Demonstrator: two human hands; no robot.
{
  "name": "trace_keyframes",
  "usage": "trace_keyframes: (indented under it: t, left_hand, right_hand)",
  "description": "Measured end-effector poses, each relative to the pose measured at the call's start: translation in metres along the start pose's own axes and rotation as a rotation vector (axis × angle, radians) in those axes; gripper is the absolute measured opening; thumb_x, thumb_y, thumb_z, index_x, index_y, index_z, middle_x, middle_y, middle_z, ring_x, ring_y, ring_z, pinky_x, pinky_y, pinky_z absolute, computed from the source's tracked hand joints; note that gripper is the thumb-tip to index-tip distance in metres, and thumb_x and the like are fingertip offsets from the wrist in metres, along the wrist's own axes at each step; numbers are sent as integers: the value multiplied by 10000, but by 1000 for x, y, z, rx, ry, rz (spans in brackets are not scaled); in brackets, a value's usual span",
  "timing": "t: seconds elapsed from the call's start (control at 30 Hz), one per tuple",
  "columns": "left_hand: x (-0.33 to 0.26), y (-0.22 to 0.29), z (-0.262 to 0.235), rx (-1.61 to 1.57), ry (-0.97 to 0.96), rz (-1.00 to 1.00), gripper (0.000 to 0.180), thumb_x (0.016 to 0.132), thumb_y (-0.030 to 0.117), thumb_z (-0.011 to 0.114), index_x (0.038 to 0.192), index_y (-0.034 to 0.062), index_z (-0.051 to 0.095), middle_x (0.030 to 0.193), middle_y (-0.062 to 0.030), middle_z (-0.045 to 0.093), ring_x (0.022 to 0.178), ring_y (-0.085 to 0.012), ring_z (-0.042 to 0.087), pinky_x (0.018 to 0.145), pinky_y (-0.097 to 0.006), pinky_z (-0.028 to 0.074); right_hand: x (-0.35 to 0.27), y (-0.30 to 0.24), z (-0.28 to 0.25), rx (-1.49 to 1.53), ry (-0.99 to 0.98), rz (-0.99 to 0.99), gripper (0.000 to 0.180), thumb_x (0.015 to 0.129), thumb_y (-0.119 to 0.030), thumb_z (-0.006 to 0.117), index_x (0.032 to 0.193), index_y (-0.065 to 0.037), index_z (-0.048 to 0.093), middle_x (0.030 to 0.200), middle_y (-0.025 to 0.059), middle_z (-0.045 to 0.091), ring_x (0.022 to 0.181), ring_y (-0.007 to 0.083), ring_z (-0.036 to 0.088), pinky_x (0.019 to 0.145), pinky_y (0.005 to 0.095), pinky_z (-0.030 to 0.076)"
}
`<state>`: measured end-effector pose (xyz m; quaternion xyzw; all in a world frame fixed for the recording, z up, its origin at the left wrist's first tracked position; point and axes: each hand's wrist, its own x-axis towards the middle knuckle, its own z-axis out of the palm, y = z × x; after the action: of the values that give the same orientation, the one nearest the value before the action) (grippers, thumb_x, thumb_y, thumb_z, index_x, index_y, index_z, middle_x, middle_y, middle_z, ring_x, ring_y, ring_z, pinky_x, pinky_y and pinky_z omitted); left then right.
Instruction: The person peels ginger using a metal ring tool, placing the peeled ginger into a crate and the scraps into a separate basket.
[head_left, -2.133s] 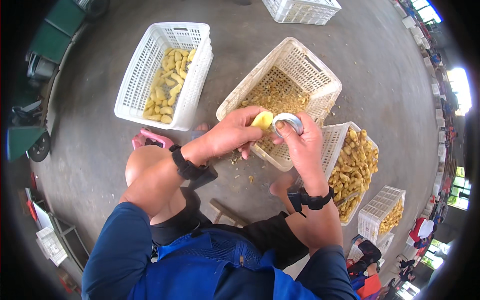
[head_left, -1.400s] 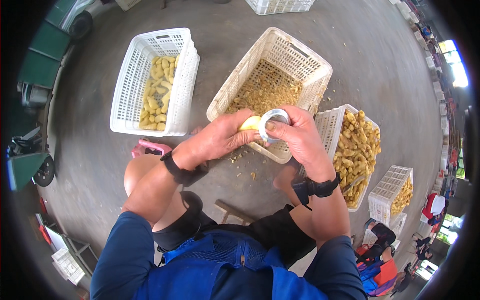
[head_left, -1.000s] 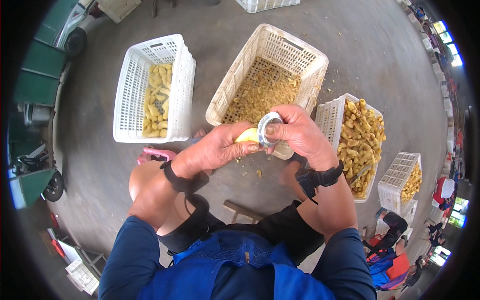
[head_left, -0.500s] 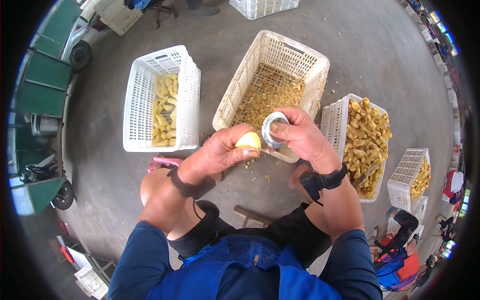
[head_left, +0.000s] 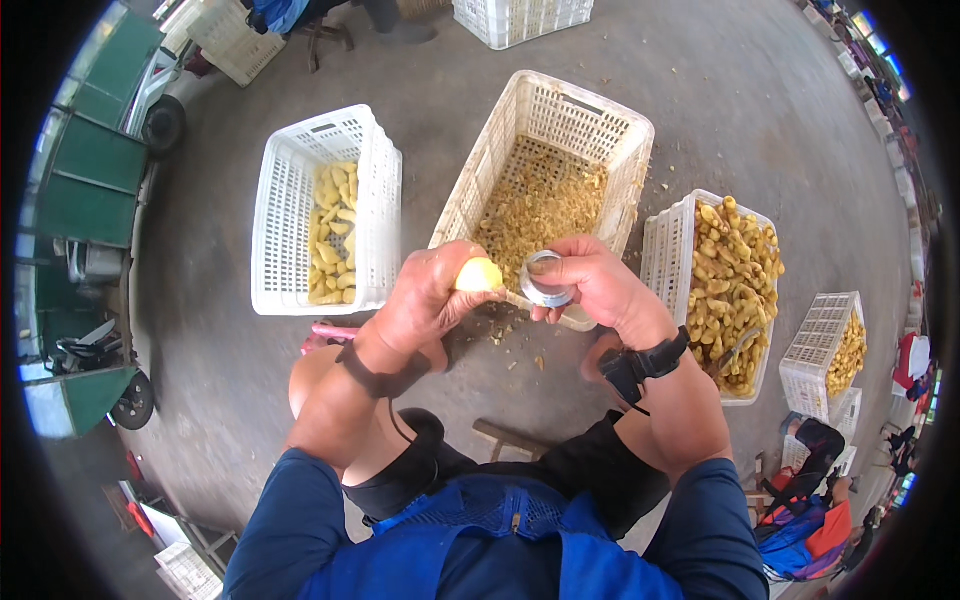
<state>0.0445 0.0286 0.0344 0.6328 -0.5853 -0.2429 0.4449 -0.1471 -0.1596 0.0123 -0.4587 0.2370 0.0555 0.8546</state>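
My left hand (head_left: 430, 290) is closed around a peeled, pale-yellow root piece (head_left: 478, 274), whose smooth end sticks out between thumb and fingers. Close beside it, my right hand (head_left: 595, 280) grips a silver ring-shaped peeler (head_left: 546, 281), thumb inside the ring's rim. A narrow gap separates the tool from the root. Both hands hover over the near end of a dirty white crate (head_left: 462, 195), in which brown-yellow peelings (head_left: 550, 190) cover the bottom. The fingers' far sides are hidden.
At left, a white crate (head_left: 285, 210) holds peeled yellow pieces (head_left: 333, 225). Unpeeled roots (head_left: 735, 270) fill another crate to the right, a curved tool (head_left: 738, 348) lying on them. Beyond stands a smaller full crate (head_left: 808, 350). Another person (head_left: 800, 530) shows at lower right.
The right hand has turned the ring peeler and brought it slightly lower. My left hand has shifted a little left with the root piece, and the gap between them has widened slightly.
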Motion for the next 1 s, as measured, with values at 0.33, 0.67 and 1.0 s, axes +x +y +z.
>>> trace_keyframes:
  t: [0.33,0.67,1.0]
  left_hand:
    - [6,-1,20,-51,-31,-17,282,1056,319,651,1135,51,609,930,-130,707,871,-326,721,764,-393,562]
    - [15,-6,15,-762,138,-256,421,1118,466,508,1052,53,556,724,13,477,610,-86,454,591,-281,452]
    - [16,3,19,-1448,-116,-397,553,1122,577,317,956,90,519,634,-19,428,489,-158,407,527,-351,420]
  right_hand:
    - [0,4,19,310,-56,-228,306,1066,-211,628,1182,60,707,1052,154,757,921,256,754,772,367,604]
    - [0,29,7,118,100,-139,232,1051,-179,655,1113,30,734,1014,85,749,916,190,728,859,338,596]
    - [-18,6,5,-114,423,-462,214,1033,-231,697,987,-27,740,885,-36,674,803,51,573,705,255,442]
